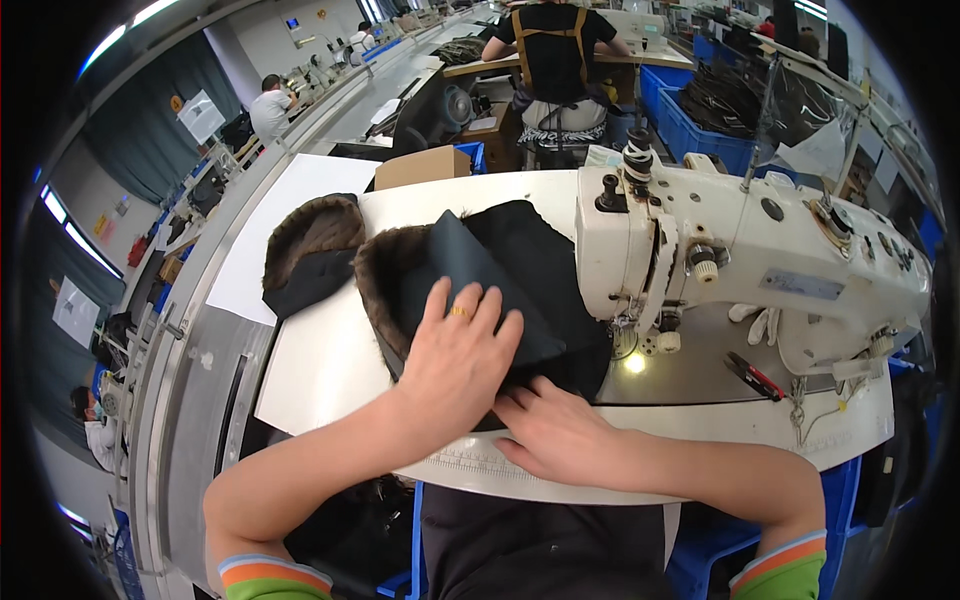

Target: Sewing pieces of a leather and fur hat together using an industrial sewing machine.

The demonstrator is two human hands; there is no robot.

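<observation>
A black fabric piece with a brown fur edge [540, 250] lies on the white sewing table [320, 370], left of the sewing machine's needle. My left hand [455, 355] rests on top of it, fingers stretched out and a ring on one. Nearer me, my right hand [560, 430] has its fingers curled at the fabric's front edge, their tips partly hidden. The white sewing machine [760, 240] stands to the right, its lamp lighting the plate by the needle. A second fur-and-black piece [315, 285] lies farther left.
Red-handled snippers [755, 377] and a white glove [762, 325] lie under the machine arm. A cardboard box [422, 168] stands behind the table. Blue crates [705, 130] hold dark material at the back right. A person [550, 55] sits ahead, facing away.
</observation>
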